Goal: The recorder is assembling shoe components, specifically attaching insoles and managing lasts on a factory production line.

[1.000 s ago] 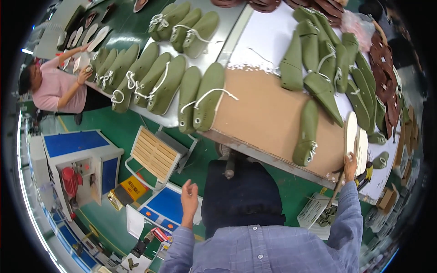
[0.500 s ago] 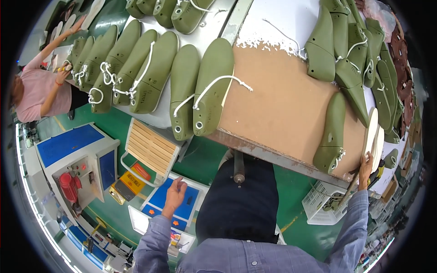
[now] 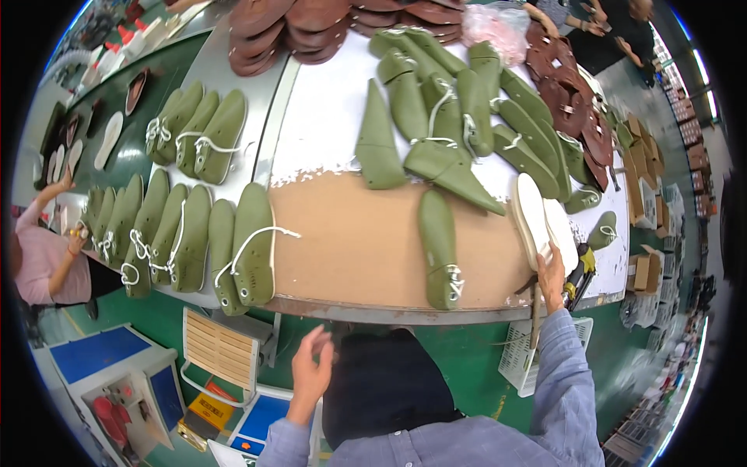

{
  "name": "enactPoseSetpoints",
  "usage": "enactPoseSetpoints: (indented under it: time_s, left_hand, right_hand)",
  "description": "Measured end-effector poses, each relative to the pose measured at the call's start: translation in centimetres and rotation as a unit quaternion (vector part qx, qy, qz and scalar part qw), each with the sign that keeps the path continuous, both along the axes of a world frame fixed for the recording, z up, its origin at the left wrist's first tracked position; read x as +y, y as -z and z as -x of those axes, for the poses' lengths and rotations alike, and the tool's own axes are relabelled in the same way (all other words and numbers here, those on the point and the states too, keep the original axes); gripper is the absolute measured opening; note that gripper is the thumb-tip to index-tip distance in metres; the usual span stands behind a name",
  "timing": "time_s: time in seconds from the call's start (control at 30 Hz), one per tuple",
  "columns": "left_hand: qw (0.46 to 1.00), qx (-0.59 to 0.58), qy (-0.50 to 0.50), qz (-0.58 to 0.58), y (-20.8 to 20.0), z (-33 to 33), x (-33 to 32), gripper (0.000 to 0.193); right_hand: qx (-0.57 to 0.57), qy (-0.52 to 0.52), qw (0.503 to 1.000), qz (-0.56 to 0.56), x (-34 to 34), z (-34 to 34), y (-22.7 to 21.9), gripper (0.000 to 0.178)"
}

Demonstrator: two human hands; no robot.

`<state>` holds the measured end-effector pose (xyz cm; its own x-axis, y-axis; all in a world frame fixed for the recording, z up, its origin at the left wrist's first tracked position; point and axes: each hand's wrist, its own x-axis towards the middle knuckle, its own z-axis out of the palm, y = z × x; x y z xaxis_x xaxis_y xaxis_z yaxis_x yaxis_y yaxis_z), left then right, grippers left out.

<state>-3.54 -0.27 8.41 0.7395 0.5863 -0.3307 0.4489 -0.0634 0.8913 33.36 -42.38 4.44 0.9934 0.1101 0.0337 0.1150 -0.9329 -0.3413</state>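
Note:
My right hand [image 3: 552, 282] is at the near end of white shoe insoles [image 3: 532, 214], its fingers closed round the edge of the pile at the table's right side. In front of the table edge, my left hand [image 3: 313, 367] hangs with fingers loosely bent and apart, holding nothing. A single green shoe last [image 3: 438, 241] with a white cord lies on the brown board [image 3: 350, 268], left of the insoles. Beside my right hand, a tool with black and yellow handles [image 3: 580, 272] rests on the tabletop.
Green lasts [image 3: 255, 249] stand in rows at the left; more lasts [image 3: 377, 144] are heaped at the back. Brown leather uppers [image 3: 311, 31] are stacked behind. A white crate [image 3: 517, 362] and a slatted chair [image 3: 218, 350] stand below. A person in pink [image 3: 54, 261] works at far left.
The view has swung up and to the right, showing more of the far table. My left hand has come up nearer the table edge. My right hand remains at the insoles.

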Motion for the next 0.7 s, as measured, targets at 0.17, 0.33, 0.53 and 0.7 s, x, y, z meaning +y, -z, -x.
enactPoseSetpoints:
  time_s: [0.17, 0.33, 0.53, 0.7]
  left_hand:
    - [0.994, -0.039, 0.099, -0.001, 0.2, -12.8, -7.2, 0.057]
    - [0.989, -0.063, 0.048, -0.121, 2.8, -23.6, -8.7, 0.074]
    - [0.936, 0.052, 0.022, -0.347, 6.7, -35.7, 4.2, 0.088]
    - [0.955, 0.136, 0.056, -0.259, 6.4, -40.8, 9.8, 0.102]
  right_hand:
    - [-0.108, 0.079, 0.985, -0.112, 0.5, 1.7, -2.3, 0.065]
    - [0.095, 0.202, 0.894, -0.389, -1.5, 6.9, -2.8, 0.045]
    - [0.157, 0.274, 0.782, -0.538, -3.1, 15.9, -6.4, 0.029]
    - [0.275, 0.187, 0.788, -0.519, -5.1, 20.8, -4.2, 0.057]
